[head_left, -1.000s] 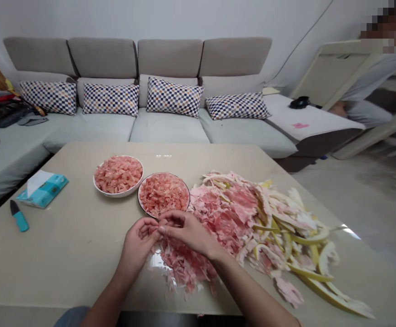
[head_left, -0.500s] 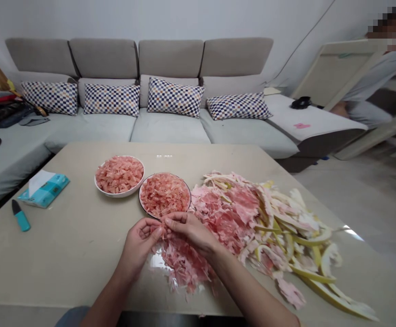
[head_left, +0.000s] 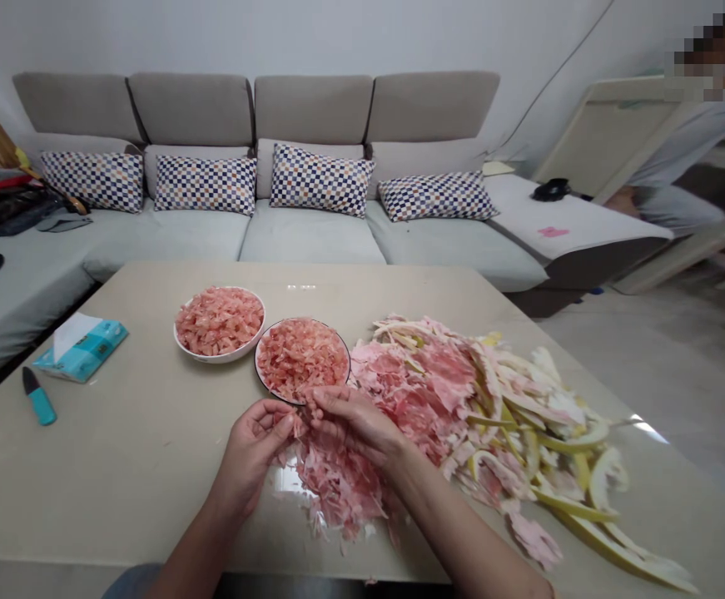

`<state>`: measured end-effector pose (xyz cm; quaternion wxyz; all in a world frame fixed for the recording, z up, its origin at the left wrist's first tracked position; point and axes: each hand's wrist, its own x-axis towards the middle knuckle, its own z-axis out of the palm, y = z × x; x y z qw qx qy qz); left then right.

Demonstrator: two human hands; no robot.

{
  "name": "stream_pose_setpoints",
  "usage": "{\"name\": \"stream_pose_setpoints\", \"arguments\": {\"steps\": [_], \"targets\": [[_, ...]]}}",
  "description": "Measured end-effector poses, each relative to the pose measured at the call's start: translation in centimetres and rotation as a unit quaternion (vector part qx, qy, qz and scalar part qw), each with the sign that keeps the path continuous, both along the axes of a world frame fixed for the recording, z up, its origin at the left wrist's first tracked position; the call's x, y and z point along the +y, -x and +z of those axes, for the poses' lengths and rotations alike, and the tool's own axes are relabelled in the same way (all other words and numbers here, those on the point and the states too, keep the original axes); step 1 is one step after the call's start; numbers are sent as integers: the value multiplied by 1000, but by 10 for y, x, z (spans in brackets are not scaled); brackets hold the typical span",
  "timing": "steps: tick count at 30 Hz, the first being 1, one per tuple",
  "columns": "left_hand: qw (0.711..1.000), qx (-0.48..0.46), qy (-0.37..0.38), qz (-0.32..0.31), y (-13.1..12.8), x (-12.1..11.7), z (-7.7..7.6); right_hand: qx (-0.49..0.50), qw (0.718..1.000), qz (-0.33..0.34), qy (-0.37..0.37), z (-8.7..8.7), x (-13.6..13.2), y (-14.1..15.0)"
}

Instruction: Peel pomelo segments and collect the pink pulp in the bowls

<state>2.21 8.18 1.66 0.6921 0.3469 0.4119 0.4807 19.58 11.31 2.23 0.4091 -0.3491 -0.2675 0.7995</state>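
Observation:
My left hand pinches a small piece of pink pomelo flesh between thumb and fingers, just in front of the nearer bowl. Close beside it, my right hand is closed at the fingertips; what they hold is too small to make out. The nearer bowl has a dark rim and is heaped with pomelo pulp. Under and beyond my right hand lies a pile of torn pink membranes. Thick yellow-green pomelo rinds spread to the right of it.
A white bowl full of pulp stands farther back on the left. A tissue pack and a knife with a teal handle lie at the table's left. Behind the table runs a sofa. A person sits at the far right.
My right hand has shifted slightly right, so the fingertips of my two hands are now a little apart. The bowls and peel stay where they were.

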Motion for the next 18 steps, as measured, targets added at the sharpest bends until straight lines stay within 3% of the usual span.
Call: {"name": "stream_pose_setpoints", "arguments": {"steps": [5, 9, 18], "targets": [[998, -60, 27, 5, -1, 1, 6, -19, 1000, -1, -7, 6, -3, 3], [998, -60, 27, 1, -1, 1, 5, -38, 999, 23, -27, 7, -6, 7], [999, -45, 27, 7, -2, 1, 4, -78, 996, 10, -37, 3, -5, 5]]}}
